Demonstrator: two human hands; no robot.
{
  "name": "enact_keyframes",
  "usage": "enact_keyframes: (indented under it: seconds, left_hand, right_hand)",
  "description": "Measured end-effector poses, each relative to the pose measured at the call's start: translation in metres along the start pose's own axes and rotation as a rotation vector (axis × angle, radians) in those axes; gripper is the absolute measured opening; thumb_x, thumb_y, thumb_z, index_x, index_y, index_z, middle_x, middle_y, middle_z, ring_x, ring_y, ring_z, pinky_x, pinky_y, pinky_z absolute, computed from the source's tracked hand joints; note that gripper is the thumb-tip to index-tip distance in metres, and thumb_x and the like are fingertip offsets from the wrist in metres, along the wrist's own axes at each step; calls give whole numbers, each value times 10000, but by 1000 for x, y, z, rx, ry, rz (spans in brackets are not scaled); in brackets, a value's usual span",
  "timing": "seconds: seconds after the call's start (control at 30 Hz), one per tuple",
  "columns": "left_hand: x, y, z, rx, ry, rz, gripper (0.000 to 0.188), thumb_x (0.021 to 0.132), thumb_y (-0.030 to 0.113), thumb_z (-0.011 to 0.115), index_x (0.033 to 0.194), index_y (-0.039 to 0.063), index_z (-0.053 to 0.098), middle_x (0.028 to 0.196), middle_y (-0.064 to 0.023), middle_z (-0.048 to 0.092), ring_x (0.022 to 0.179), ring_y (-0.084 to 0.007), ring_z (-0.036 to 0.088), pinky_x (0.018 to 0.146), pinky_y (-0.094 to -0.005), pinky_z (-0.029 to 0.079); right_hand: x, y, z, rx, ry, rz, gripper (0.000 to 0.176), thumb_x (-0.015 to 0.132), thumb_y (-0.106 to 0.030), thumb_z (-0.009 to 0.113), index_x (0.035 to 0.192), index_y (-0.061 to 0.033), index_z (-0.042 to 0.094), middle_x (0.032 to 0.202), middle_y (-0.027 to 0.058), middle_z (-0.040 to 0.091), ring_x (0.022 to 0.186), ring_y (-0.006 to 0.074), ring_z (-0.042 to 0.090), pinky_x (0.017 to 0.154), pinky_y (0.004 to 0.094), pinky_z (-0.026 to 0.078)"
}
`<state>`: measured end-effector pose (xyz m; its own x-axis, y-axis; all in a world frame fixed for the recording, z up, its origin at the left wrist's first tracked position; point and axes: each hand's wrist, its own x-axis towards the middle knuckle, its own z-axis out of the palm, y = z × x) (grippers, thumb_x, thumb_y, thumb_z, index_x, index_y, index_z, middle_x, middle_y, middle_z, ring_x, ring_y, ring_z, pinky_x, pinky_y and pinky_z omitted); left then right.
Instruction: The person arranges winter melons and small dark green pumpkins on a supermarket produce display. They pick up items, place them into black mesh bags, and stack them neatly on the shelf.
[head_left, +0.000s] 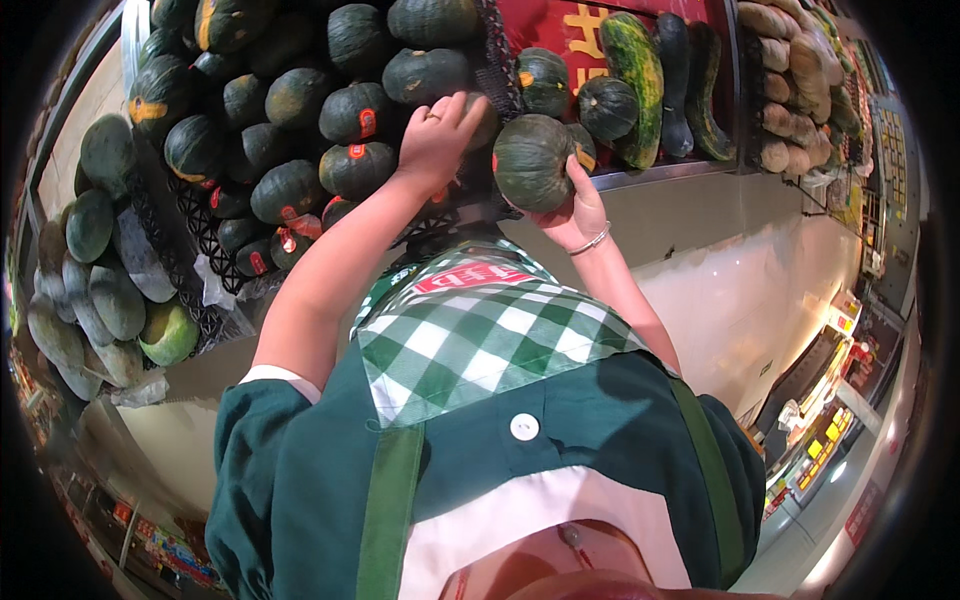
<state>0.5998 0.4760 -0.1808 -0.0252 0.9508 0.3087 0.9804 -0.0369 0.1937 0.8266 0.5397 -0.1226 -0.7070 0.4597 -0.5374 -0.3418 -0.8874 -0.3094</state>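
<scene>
My left hand (439, 142), with a ring on one finger, reaches over the pile with its fingers curled on a blurred dark squash (484, 122); the palm side is hidden. To its right, my right hand (574, 214), a bracelet at its wrist, holds a round dark green kabocha squash (531, 163) from below and the side, thumb near its stem end. Just behind that squash lies a smaller one with an orange patch (583, 146). Other green squashes, several with red stickers, lie left of my left hand, such as a stickered squash (356, 112).
A black mesh divider (504, 67) separates the pile from a red-backed section, where a mottled long squash (634, 90) lies beside dark long gourds (673, 86). Winter melons (116, 300) are stacked at far left. Tan squashes (795, 90) stand right. A metal shelf edge (667, 174) runs before the display.
</scene>
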Motion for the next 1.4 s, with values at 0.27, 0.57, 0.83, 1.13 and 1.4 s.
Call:
enact_keyframes:
  seconds: [0.27,0.57,0.83,1.13,1.4]
  left_hand:
    - [5,0,-28,-344,-328,-196,804,685,208,807,1424,205,490,1292,-84,566,1155,-305,590,971,-411,492]
    - [11,1,-31,-390,-409,-179,788,689,156,787,1421,201,499,1307,-96,568,1161,-332,588,964,-418,502]
    - [2,21,-22,-376,-290,-279,741,705,95,769,1396,171,514,1286,-103,569,1206,-334,545,1013,-420,455]
    - [-58,33,-50,-503,16,-666,700,790,80,745,1431,108,464,1395,-181,490,1272,-388,509,1058,-449,453]
    - [-13,-17,-33,112,65,-310,556,807,70,614,1358,82,540,1368,-137,539,1282,-314,516,1075,-407,428]
  right_hand:
    - [10,-17,-14,586,-394,301,815,892,-527,645,1461,3,403,1284,294,545,1039,385,655,836,415,593]
    - [20,-85,-10,112,-197,-92,685,903,-427,663,1421,-28,457,1277,245,562,1061,353,639,850,385,592]
    - [142,-172,4,-2063,387,-1215,778,729,-398,819,1374,-148,463,1181,260,613,1083,449,614,870,515,540]
    - [167,-170,12,-2284,169,-929,678,737,-313,803,1333,-143,529,1288,238,561,1196,412,564,1001,475,487]
    - [184,-48,91,-2110,-260,-1141,789,726,-274,824,1394,-35,477,1379,235,509,1273,396,512,1080,447,430]
